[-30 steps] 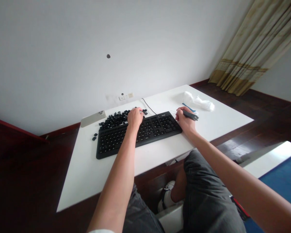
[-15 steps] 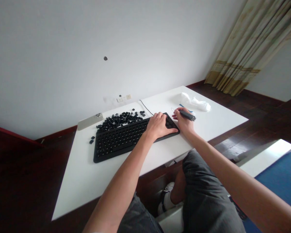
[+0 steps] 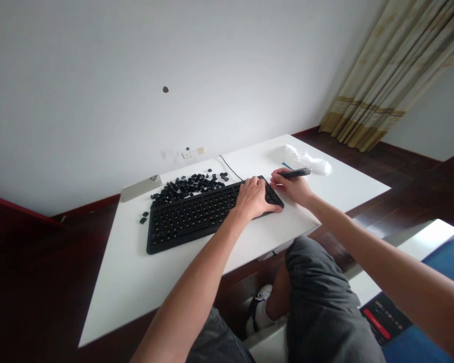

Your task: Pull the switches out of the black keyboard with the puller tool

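Observation:
A black keyboard (image 3: 196,216) lies aslant on the white table, its keycaps off across most of what shows. My left hand (image 3: 252,197) grips its right part, fingers over the far side and thumb spread along the near edge, covering some of the key area. Just beyond the keyboard's right end, my right hand (image 3: 293,186) is closed around a black-handled keycap puller (image 3: 297,172). The handle points right; the puller's working end is hidden by the fingers. Behind the keyboard is a heap of loose black keycaps (image 3: 189,185).
A phone (image 3: 141,189) lies at the table's back left edge. Two stray keycaps (image 3: 144,218) sit left of the keyboard. A crumpled white plastic bag (image 3: 308,160) lies back right, and a cable (image 3: 230,168) runs toward the wall. Below right is a blue seat (image 3: 448,262).
My right hand has turned, so the puller's handle now points more level to the right and its wire no longer shows. My left hand still holds the keyboard.

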Demonstrator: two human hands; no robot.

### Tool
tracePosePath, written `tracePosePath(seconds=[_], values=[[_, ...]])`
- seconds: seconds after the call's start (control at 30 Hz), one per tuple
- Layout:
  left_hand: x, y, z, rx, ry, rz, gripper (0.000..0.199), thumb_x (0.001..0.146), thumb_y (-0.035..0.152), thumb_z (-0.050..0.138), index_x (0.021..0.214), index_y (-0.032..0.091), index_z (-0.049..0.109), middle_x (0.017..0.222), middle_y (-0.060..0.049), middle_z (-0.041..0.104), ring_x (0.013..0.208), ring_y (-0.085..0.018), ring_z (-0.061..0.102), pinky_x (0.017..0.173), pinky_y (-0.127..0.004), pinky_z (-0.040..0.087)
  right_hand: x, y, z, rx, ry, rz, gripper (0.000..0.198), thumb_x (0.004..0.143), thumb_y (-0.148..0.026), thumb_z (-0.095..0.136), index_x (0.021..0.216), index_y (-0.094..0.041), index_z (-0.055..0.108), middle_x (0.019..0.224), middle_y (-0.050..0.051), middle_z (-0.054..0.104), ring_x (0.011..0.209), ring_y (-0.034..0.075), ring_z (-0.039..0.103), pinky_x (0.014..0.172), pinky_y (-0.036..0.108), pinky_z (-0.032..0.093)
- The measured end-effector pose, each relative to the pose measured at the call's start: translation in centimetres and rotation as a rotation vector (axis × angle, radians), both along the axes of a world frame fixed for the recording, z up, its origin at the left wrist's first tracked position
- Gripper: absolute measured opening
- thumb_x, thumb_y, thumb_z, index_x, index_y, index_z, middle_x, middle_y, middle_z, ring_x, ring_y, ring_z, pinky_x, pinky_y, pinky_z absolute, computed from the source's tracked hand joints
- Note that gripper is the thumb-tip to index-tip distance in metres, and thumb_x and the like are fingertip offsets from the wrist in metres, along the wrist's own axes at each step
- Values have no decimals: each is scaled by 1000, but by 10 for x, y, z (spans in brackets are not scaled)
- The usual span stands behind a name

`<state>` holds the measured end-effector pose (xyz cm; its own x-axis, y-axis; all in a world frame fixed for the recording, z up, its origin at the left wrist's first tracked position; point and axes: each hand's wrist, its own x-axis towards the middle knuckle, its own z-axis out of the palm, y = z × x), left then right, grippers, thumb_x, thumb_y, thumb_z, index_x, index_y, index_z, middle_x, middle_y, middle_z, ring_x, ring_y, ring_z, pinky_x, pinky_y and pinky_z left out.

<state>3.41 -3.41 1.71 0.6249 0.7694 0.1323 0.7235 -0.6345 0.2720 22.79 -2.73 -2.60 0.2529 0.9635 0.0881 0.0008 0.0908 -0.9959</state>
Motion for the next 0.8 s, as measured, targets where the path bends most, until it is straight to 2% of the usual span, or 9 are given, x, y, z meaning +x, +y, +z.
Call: tracePosePath(seconds=[0.1, 0.23, 0.37, 0.5, 0.63, 0.8], values=[[1, 1, -1, -15, -16, 5, 82, 75, 73, 85, 128, 15, 60, 133, -14, 63, 128, -35, 57, 106, -44, 48, 8, 3, 6, -43, -57, 112, 45, 67, -57, 94, 87, -24, 71, 80, 2, 71, 76, 19, 69, 78, 41, 67], [1, 1, -2, -27, -30, 10, 79, 75, 71, 87, 126, 18, 59, 134, -15, 63, 129, -36, 57, 106, -43, 47, 18, 8, 19, -77, -81, 249, 42, 69, -51, 95, 90, -22, 72, 84, 3, 71, 81, 19, 71, 86, 43, 66], [1, 1, -3, -35, -40, 10, 80, 75, 70, 87, 128, 17, 59, 135, -15, 63, 130, -36, 57, 107, -43, 47, 24, 15, 30, -82, -124, 310, 42, 68, -49, 97, 88, -22, 72, 83, 2, 70, 83, 21, 73, 94, 50, 65], [1, 1, -2, -47, -33, 14, 84, 75, 71, 87, 131, 16, 59, 137, -16, 63, 132, -36, 56, 108, -44, 47, 29, 19, 41, -174, -203, 419, 41, 71, -48, 96, 89, -20, 72, 85, 4, 72, 88, 22, 73, 101, 51, 63], [1, 2, -2, -57, -35, 14, 85, 75, 73, 86, 132, 17, 58, 139, -16, 62, 133, -36, 55, 109, -44, 46, 34, 24, 53, -254, -268, 525, 37, 73, -45, 96, 89, -20, 74, 87, 5, 73, 90, 23, 73, 99, 46, 64], [1, 3, -6, -66, -42, 22, 86, 74, 72, 87, 133, 17, 58, 140, -16, 62, 133, -36, 55, 110, -44, 45, 33, 35, 58, -303, -333, 544, 38, 73, -45, 95, 90, -19, 73, 86, 5, 74, 88, 21, 74, 94, 42, 65]])
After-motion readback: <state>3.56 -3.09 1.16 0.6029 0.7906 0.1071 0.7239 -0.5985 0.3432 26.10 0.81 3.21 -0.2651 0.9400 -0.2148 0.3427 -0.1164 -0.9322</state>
